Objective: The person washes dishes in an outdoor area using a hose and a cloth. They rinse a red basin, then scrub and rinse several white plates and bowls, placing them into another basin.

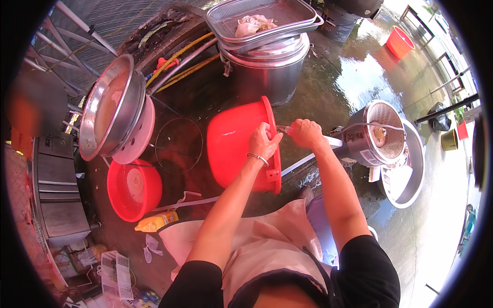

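Note:
A red plastic tub (235, 142) is tipped on its side in front of me, its mouth facing right. My left hand (265, 141) grips the tub's rim, the thumb over the edge and the fingers on the outer wall. A metal bracelet (259, 158) circles that wrist. Just right of the rim, my right hand (307, 133) is closed around a translucent tube-like piece (285, 129), whose end points at the mouth of the tub. The fist hides most of this piece. The inside of the tub is out of sight.
Behind the tub stands a lidded metal pot (265, 77) topped by perforated trays (285, 29) holding a cloth. Metal basins (131, 100) and a smaller red basin (152, 184) are at left. On the right, a corded metal appliance (358, 134) is beside a grey basin (418, 169). The floor (327, 73) is wet.

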